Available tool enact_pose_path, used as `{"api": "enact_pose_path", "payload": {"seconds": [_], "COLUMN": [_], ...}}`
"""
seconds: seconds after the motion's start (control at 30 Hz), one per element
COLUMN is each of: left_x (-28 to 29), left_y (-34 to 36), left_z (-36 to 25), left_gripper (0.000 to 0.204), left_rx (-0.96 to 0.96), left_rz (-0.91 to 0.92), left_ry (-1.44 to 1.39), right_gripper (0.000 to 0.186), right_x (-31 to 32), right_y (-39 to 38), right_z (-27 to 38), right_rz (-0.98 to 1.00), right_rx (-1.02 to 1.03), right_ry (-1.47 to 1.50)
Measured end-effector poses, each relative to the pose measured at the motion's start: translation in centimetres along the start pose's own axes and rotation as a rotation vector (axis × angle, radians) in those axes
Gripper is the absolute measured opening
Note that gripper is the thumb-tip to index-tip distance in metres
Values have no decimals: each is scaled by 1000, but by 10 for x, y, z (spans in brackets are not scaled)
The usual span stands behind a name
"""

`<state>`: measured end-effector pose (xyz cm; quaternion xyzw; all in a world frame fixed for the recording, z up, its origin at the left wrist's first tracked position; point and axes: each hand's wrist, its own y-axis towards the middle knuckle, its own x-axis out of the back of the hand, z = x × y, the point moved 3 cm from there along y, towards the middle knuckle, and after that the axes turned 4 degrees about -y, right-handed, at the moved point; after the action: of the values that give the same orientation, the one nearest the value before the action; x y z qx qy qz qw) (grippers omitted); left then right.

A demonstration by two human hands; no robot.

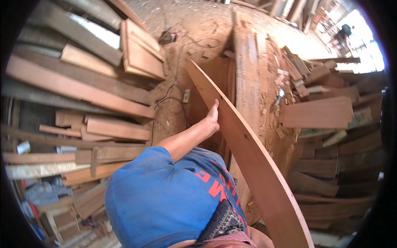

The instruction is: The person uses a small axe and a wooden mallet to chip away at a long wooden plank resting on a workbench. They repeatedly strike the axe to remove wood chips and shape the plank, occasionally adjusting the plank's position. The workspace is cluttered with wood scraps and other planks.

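Observation:
A long reddish-brown wooden board (248, 149) slants across the middle, its far end narrowing and its near end running out at the lower edge. My left hand (213, 117) grips its left side toward the far end, with the thumb lying along the broad face and the other fingers hidden. The board is tilted, so both its face and pale long edge show. Beneath and beyond it stands a rough wooden workbench (247, 53) strewn with shavings. Only a bit of my right arm (260, 237) shows at the bottom; that hand is out of sight.
Stacked planks (82, 89) fill the left side, with a thick wooden panel (142, 49) on top. A power tool (167, 36) and a cable (175, 87) lie on the sawdust-covered floor. Offcuts (297, 68) and a wide short board (316, 112) lie right of the bench.

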<state>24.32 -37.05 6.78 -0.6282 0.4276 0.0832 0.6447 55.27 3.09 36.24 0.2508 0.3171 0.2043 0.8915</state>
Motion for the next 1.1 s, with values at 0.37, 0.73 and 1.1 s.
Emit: {"api": "enact_pose_path", "payload": {"seconds": [0.37, 0.73, 1.1], "left_x": [190, 247, 331], "left_y": [-35, -34, -14], "left_z": [16, -31, -144], "left_gripper": [75, 62, 44], "left_rx": [126, 1, -110], "left_rz": [-315, -335, -197], "left_ry": [-221, -213, -570], "right_gripper": [79, 86, 95], "right_x": [-14, -112, -386], "right_y": [-83, -86, -164], "right_z": [-41, -63, 13], "right_rz": [224, 472, 803], "right_rx": [-308, -276, 39], "right_ry": [-144, -149, 0]}}
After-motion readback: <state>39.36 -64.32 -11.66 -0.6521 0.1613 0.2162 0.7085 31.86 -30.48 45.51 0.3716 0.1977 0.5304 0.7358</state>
